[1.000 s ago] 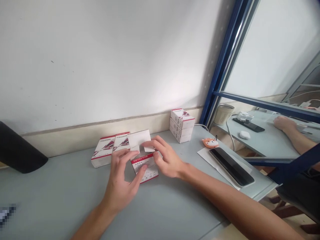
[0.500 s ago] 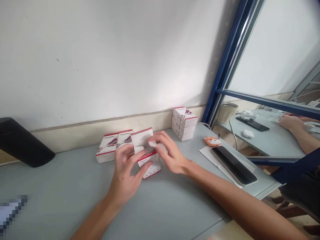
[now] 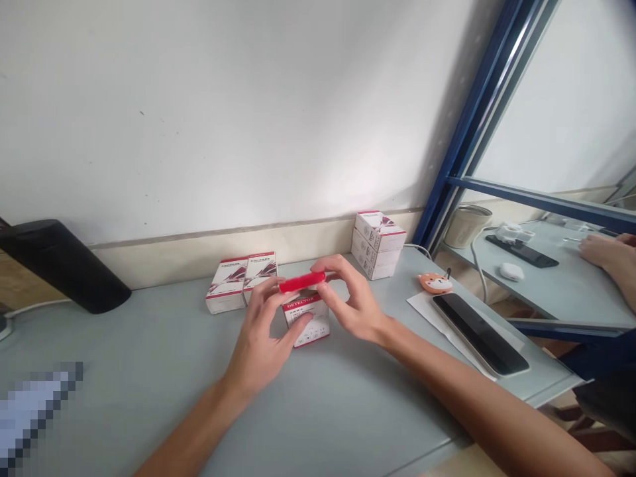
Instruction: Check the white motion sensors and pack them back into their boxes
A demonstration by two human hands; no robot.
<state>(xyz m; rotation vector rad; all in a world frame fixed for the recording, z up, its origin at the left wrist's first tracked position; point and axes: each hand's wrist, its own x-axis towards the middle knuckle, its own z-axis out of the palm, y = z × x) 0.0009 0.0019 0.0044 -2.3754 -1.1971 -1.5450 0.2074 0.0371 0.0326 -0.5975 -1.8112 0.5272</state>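
My left hand point(image 3: 263, 331) is closed around a small white and red cardboard box point(image 3: 311, 324) marked DETECTOR, its thumb across the front. The box's red top flap point(image 3: 302, 282) is tilted over the opening, face towards me. At the flap's right end, my right hand point(image 3: 355, 301) pinches it between thumb and fingers. What is inside the box cannot be seen. Behind my left hand, two similar boxes point(image 3: 226, 285) lie side by side near the wall. Further right stands a stack of such boxes point(image 3: 378, 245).
On the right lie a black-screened phone point(image 3: 479, 334) on white paper point(image 3: 422, 308) and an orange animal-faced item point(image 3: 436, 283). A blue metal frame point(image 3: 460, 119) rises there; beyond it another person's hand point(image 3: 609, 255) rests over a desk. A dark object point(image 3: 74, 265) leans at left.
The box's top flap, upright before with its white inside showing, has swung down towards me and now shows its red face. The whole scene has shifted slightly right in view.
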